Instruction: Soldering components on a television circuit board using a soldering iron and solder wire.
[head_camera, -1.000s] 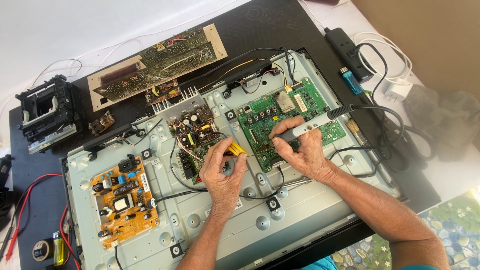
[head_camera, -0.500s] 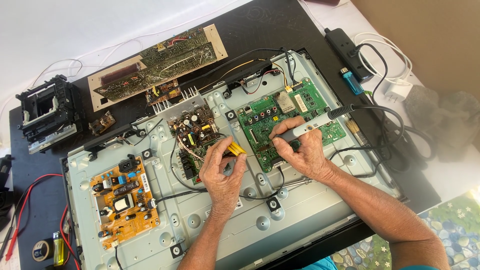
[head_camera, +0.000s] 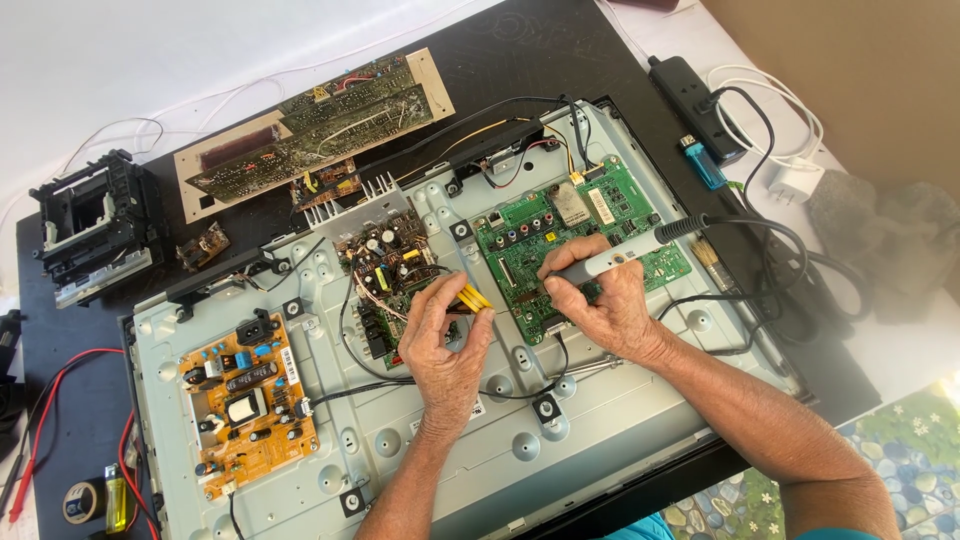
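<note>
My right hand (head_camera: 598, 305) grips a grey soldering iron (head_camera: 622, 254), its tip down on the green circuit board (head_camera: 560, 240) mounted in the opened television back panel (head_camera: 560, 440). My left hand (head_camera: 447, 345) pinches a yellow-handled tool (head_camera: 473, 299) just left of that green board, beside a small dark board with a finned heat sink (head_camera: 385, 265). Both forearms reach in from the bottom right over the grey metal panel.
An orange power board (head_camera: 245, 395) sits at the panel's left. Behind it lie a long bare circuit board (head_camera: 320, 125) and a black plastic frame (head_camera: 95, 225). A black power strip (head_camera: 695, 95) and tangled cables lie right. Red leads, tape roll and lighter (head_camera: 115, 497) lie bottom left.
</note>
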